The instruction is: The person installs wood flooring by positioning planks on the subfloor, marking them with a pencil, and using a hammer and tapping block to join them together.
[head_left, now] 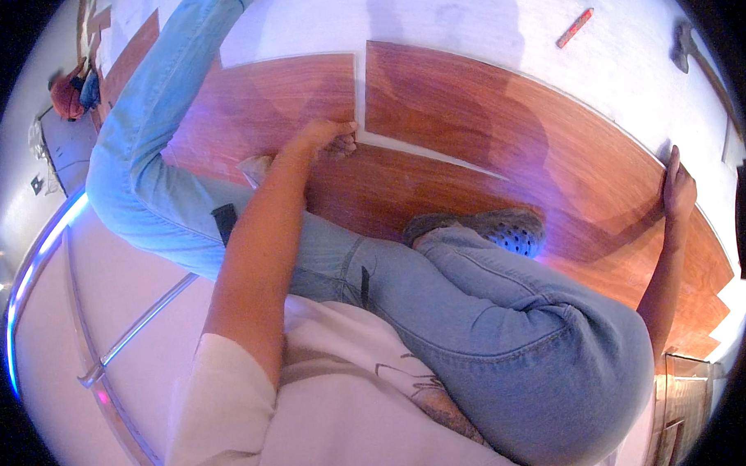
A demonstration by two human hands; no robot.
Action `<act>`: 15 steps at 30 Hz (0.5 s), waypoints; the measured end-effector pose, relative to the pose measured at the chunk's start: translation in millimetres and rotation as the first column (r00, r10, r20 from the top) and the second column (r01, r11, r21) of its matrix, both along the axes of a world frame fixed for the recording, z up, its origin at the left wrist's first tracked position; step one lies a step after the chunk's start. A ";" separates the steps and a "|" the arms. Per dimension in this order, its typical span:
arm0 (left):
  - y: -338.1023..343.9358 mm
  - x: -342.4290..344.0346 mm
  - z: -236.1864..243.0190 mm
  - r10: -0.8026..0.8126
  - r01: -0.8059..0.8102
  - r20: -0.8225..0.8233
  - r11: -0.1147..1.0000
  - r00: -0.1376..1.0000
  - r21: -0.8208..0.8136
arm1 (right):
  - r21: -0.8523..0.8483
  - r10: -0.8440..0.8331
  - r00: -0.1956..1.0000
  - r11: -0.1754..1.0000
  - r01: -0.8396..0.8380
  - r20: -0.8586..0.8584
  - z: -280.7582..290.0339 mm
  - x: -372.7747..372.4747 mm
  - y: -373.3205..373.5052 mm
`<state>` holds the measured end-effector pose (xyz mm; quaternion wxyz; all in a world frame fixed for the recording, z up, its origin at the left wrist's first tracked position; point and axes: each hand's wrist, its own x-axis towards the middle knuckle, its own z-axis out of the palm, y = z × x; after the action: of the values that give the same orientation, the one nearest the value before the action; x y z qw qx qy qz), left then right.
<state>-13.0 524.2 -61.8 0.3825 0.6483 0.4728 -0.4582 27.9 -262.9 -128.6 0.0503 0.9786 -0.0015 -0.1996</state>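
Note:
A loose reddish-brown wood floor plank (pixel 458 86) lies at a slant in front of me. White gaps separate it from the left plank (pixel 282 92) and from the nearer plank (pixel 347 193). My left hand (pixel 334 140) is closed, its bent fingers at the corner where these planks meet; anything in them is hidden. At the loose plank's far right, my right hand (pixel 680 193) touches the outer edge with its fingers stretched out.
My clog (pixel 508 231) rests on the planks near the middle. On the pale floor beyond lie a red utility knife or marker-like tool (pixel 575 29) and a hammer (pixel 700 57). A person (pixel 68 97) is at far left. A metal-edged glass panel (pixel 678 395) stands lower right.

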 end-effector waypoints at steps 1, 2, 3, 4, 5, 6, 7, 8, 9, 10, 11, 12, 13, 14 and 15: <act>-0.9 1.0 1.4 0.047 -0.047 0.006 0.999 0.999 -0.020 | 0.016 -0.077 0.997 0.997 0.078 -0.019 2.7 3.2 2.3; -2.4 1.9 2.1 0.094 -0.094 0.010 0.995 0.995 -0.039 | 0.031 -0.154 0.987 0.987 0.155 -0.038 5.7 4.1 4.7; -5.1 6.9 4.5 -0.101 0.101 -0.024 0.995 0.995 -0.004 | 0.019 -0.165 0.986 0.986 0.166 -0.031 5.9 4.3 5.9; -8.2 12.0 6.3 -0.290 0.292 -0.064 0.956 0.955 0.024 | 0.007 -0.177 0.984 0.984 0.177 -0.024 6.2 4.3 7.2; -11.3 16.2 8.4 -0.466 0.473 -0.109 0.880 0.878 0.044 | -0.004 -0.188 0.982 0.982 0.188 -0.016 6.9 4.0 8.3; -10.2 16.6 8.3 -0.518 0.524 -0.106 0.851 0.849 0.043 | -0.008 -0.170 0.985 0.985 0.170 -0.014 6.7 4.2 9.5; -9.2 16.6 8.1 -0.567 0.573 -0.102 0.818 0.817 0.043 | -0.012 -0.152 0.988 0.988 0.152 -0.011 6.8 4.1 10.5; -8.3 16.1 7.9 -0.615 0.620 -0.099 0.783 0.783 0.042 | -0.017 -0.134 0.991 0.991 0.133 -0.009 7.0 3.9 11.7; -6.6 14.4 5.5 -0.474 0.478 -0.087 0.878 0.876 0.032 | -0.023 -0.099 0.995 0.995 0.099 0.003 7.6 2.6 11.8; -4.9 11.8 3.4 -0.319 0.321 -0.077 0.947 0.945 0.020 | -0.030 -0.063 0.998 0.998 0.064 0.015 8.5 1.0 12.2; -2.6 10.2 1.2 -0.154 0.155 -0.070 0.988 0.986 0.007 | -0.036 -0.032 0.999 0.999 0.033 0.022 8.8 0.9 12.2; -1.1 9.7 -0.6 -0.174 0.175 -0.071 0.985 0.982 0.002 | -0.044 0.001 1.000 0.999 0.000 0.026 7.8 -1.0 9.5; 0.9 10.4 -2.7 -0.194 0.194 -0.072 0.981 0.978 -0.003 | -0.050 0.030 0.999 0.998 -0.029 0.026 7.1 -1.0 6.1; 2.6 9.7 -4.4 -0.213 0.213 -0.073 0.977 0.974 -0.008 | -0.045 0.021 1.000 0.999 -0.020 0.019 5.2 -0.8 3.8; 3.5 7.5 -5.5 -0.164 0.163 -0.047 0.986 0.985 -0.015 | -0.041 0.011 1.000 0.999 -0.011 0.013 5.5 -0.2 3.7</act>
<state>-5.6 527.7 -67.2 0.3357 0.6715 0.4244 -0.5063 27.7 -259.1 -123.0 0.0712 0.9786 -0.0004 -0.1929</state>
